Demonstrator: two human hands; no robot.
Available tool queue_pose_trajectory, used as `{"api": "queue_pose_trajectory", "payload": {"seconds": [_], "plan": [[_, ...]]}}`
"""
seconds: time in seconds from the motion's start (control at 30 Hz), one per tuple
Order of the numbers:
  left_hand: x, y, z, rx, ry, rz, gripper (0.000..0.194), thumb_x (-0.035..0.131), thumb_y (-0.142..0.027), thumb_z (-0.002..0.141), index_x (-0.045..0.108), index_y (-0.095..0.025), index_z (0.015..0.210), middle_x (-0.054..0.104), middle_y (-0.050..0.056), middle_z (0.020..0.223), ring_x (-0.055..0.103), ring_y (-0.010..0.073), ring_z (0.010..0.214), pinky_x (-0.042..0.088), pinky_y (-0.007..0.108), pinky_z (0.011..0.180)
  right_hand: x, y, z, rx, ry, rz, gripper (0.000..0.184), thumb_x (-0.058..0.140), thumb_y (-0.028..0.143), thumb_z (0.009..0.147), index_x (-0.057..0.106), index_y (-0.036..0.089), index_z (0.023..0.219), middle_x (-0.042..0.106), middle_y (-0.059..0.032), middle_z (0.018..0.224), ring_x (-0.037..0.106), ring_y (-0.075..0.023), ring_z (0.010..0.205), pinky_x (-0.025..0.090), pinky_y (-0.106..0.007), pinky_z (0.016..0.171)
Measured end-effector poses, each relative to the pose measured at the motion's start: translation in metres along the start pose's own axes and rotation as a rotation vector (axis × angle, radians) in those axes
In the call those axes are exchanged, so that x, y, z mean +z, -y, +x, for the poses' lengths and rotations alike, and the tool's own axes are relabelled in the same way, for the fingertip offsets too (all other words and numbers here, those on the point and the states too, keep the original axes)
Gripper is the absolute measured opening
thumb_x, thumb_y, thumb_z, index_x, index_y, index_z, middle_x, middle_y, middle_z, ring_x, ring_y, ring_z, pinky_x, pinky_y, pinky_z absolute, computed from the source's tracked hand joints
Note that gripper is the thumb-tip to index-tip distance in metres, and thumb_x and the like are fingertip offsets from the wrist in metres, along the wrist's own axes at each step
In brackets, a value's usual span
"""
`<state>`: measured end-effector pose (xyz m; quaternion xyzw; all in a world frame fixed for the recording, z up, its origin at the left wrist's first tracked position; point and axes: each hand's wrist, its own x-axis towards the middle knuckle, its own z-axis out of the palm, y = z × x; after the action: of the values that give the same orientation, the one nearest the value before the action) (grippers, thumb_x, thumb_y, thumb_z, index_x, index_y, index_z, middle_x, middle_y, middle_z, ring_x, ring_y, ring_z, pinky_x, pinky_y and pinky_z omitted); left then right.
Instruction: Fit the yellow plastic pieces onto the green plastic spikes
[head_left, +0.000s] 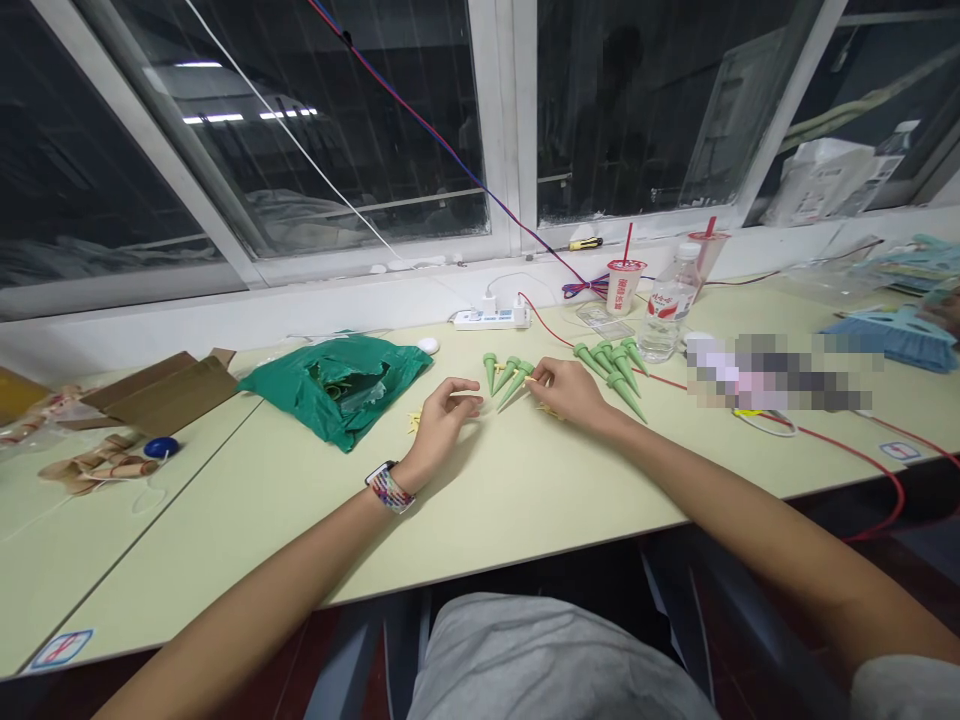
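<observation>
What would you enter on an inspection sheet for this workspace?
Surface: pale green laminate desk, edges of joined desks visible.
Job's things: tapered green plastic cones lying loose; small yellow pieces.
Hands: right hand pinching one green cone; left hand open, wearing a watch with a braided band.
Clutter: crumpled green plastic bag, brown cardboard box, clear water bottle, paper cup with red straw.
Cables: red cable, white power strip.
Surroundings: dark windows in white frames.
</observation>
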<state>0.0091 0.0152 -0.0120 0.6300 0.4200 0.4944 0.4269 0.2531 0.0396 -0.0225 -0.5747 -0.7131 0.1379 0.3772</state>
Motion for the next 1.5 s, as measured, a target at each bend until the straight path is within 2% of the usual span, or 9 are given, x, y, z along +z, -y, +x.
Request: {"api": "queue_pose_trajectory", "payload": {"seconds": [0.17,0.37,0.53,1.3,1.5], "plan": [[0.001,0.004,0.002,-0.028,-0.001,-0.036,0.022,0.072,-0.032,0.080,0.070,-0.019,0.098,0.070,0.011,0.125,0.072,0.0248,0.104,0.060,0.035,0.083,0.002,-0.007,0.004,0.034,0.041,-0.131,0.011,0.066,0.030,0.091,0.070,0.021,0.086,0.078,-0.0041,0.088,0.067,-0.0206,0.083,0.035,-0.029,0.064],[0.001,0.005,0.003,-0.045,0.003,-0.028,0.021,0.072,-0.033,0.078,0.070,-0.020,0.095,0.070,0.010,0.121,0.072,0.0245,0.103,0.059,0.035,0.082,0.004,-0.006,0.005,0.052,0.092,-0.182,0.013,0.069,0.034,0.091,0.071,0.022,0.087,0.078,-0.0034,0.092,0.066,-0.0190,0.082,0.032,-0.028,0.063],[0.002,0.006,0.003,-0.053,0.006,-0.026,0.022,0.071,-0.034,0.076,0.070,-0.020,0.094,0.071,0.009,0.118,0.072,0.0246,0.102,0.059,0.035,0.082,0.007,-0.006,0.006,0.055,0.094,-0.223,0.014,0.068,0.036,0.091,0.071,0.022,0.088,0.078,-0.0016,0.092,0.066,-0.0183,0.083,0.031,-0.028,0.063],[0.002,0.007,0.003,-0.056,0.023,-0.021,0.020,0.072,-0.032,0.076,0.071,-0.020,0.092,0.072,0.009,0.115,0.072,0.0255,0.100,0.060,0.037,0.081,0.012,-0.009,0.009,0.065,0.101,-0.305,0.016,0.069,0.038,0.092,0.072,0.023,0.091,0.078,-0.0036,0.097,0.067,-0.0202,0.089,0.032,-0.028,0.063],[0.003,0.003,0.003,-0.041,0.023,-0.022,0.021,0.071,-0.033,0.077,0.070,-0.020,0.093,0.071,0.009,0.116,0.072,0.0248,0.100,0.059,0.035,0.081,0.009,-0.005,0.007,0.094,0.091,-0.317,0.027,0.059,0.045,0.099,0.071,0.023,0.089,0.078,-0.0058,0.095,0.067,-0.0219,0.088,0.031,-0.029,0.064]]}}
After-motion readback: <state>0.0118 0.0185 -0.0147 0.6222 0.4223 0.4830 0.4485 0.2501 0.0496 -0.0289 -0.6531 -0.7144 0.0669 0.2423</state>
